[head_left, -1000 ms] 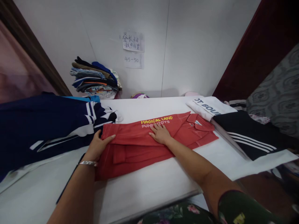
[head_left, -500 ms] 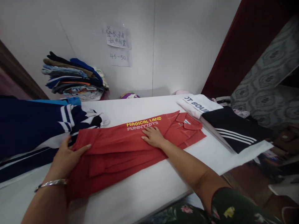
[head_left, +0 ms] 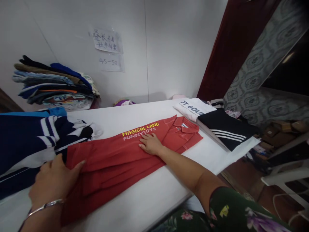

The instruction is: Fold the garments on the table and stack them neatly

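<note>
A red collared shirt (head_left: pixel 113 161) lies lengthwise on the white table, folded narrow, its collar to the right and "MAGICAL LAND FUNNYTOYS" lettering along the upper side. My right hand (head_left: pixel 151 144) rests flat on it just below the lettering, fingers spread. At the shirt's left end is my left hand (head_left: pixel 56 175), wearing a silver bangle, with the thumb held apart from the fingers and reaching over the red cloth. Its other fingertips are partly hidden beside the navy garments (head_left: pixel 21 138), which have white stripes.
A stack of folded clothes (head_left: pixel 55 85) stands against the wall at the back left. Folded white (head_left: pixel 190 106) and black striped clothes (head_left: pixel 224 129) lie at the table's right end. Handwritten paper notes (head_left: pixel 108 48) hang on the wall. A white plastic stool (head_left: pixel 287 175) stands at the lower right.
The view has swung to the right, so things appear further left. My left hand has shifted slightly off the shirt's end; my right hand stays flat on the shirt.
</note>
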Tool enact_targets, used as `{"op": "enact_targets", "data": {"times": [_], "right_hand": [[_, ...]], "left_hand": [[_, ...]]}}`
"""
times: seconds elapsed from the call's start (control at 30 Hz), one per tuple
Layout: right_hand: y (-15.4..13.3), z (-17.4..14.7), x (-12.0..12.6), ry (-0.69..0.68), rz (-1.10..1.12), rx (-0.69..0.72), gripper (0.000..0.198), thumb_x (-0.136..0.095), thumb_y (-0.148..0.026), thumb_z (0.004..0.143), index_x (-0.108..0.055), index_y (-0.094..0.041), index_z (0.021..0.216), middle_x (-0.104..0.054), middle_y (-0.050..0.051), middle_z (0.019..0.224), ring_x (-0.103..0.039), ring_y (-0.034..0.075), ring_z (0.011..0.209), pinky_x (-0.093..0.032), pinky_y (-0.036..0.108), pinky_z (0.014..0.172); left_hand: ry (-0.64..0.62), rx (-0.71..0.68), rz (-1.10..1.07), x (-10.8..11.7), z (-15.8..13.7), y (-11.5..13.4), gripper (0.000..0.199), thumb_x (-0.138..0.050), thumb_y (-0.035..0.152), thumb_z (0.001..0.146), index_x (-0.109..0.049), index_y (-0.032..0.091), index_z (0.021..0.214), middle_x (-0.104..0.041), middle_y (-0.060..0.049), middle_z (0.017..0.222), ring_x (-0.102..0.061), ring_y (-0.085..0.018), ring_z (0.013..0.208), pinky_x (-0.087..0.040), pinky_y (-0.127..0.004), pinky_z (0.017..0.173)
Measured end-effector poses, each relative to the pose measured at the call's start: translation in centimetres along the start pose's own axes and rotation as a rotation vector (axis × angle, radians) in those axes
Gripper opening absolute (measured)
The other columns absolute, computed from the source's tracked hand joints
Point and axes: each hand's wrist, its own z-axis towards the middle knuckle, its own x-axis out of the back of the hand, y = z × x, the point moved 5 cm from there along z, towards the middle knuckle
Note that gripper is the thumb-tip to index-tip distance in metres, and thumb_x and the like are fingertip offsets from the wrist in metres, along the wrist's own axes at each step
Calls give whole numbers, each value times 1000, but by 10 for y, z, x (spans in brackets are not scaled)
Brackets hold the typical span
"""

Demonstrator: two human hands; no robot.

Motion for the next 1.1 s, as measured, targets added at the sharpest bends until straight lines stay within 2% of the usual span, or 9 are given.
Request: {"op": "enact_targets", "data": {"times": [0.07, 0.13, 0.2, 0.27, 0.4, 0.57, 0.7, 0.9, 1.1], "right_hand": [[0, 1, -1, 6, -1, -2, 43, -35, -46, 96, -60, -20, 121, -50, 10, 139, -41, 26, 129, -24, 50, 107], [0, 1, -1, 23, 24, -4, 41, -37, -44, 96, -60, -21, 121, -51, 9, 139, -41, 25, 129, -24, 48, 107], [1, -3, 0, 33, 90, 6, 39, -39, -42, 96, -58, -23, 124, -52, 7, 137, -40, 22, 130, -22, 46, 109], [6, -11, 4, 60, 179, 13, 40, -41, -41, 95, -54, -25, 129, -51, 5, 139, -36, 20, 133, -18, 45, 111], [45, -39, 19, 128, 228, -96, 42, -45, -39, 93, -49, -28, 134, -45, 4, 144, -29, 20, 138, -12, 49, 112], [141, -86, 46, 156, 17, -449, 48, -48, -33, 91, -45, -22, 138, -38, 9, 148, -26, 23, 139, -14, 49, 111], [194, -116, 46, 4, -38, -650, 51, -40, -41, 94, -42, -20, 140, -31, 10, 152, -22, 23, 141, -15, 50, 111], [206, -129, 30, -59, -76, -686, 52, -28, -45, 97, -37, -22, 143, -26, 7, 154, -16, 19, 143, -11, 46, 113], [204, -112, 42, 17, -15, -621, 46, -33, -44, 97, -48, -22, 134, -36, 9, 149, -25, 23, 140, -18, 51, 110]], "left_hand": [[140, -138, 28, 7, -15, 29, 75, -28, 64, 82, -42, 13, 135, -49, -22, 134, -47, -40, 121, -45, -55, 90], [183, -373, -20, 0, -33, 64, 68, -28, 56, 85, -44, 9, 133, -43, -21, 141, -39, -34, 130, -39, -47, 101], [105, -540, -26, -21, -47, 91, 65, -33, 52, 84, -47, 9, 131, -38, -20, 146, -33, -31, 136, -31, -44, 108], [-29, -593, 17, -46, -55, 104, 64, -38, 51, 82, -49, 12, 132, -38, -17, 147, -30, -30, 138, -24, -47, 111], [-154, -598, 68, -75, -57, 101, 68, -38, 51, 82, -45, 14, 138, -39, -13, 148, -27, -28, 140, -17, -48, 113], [-118, -614, 76, -78, -55, 96, 71, -34, 52, 81, -45, 12, 138, -39, -12, 148, -28, -28, 139, -16, -48, 113], [-105, -638, 49, -80, -54, 97, 71, -33, 53, 80, -46, 12, 137, -40, -13, 147, -28, -29, 139, -17, -49, 112], [-110, -631, 36, -83, -52, 95, 72, -36, 54, 78, -47, 13, 136, -42, -14, 146, -28, -29, 139, -17, -49, 113], [-118, -610, 17, -78, -54, 97, 70, -38, 53, 79, -47, 13, 137, -42, -13, 146, -30, -29, 138, -17, -48, 112]]}}
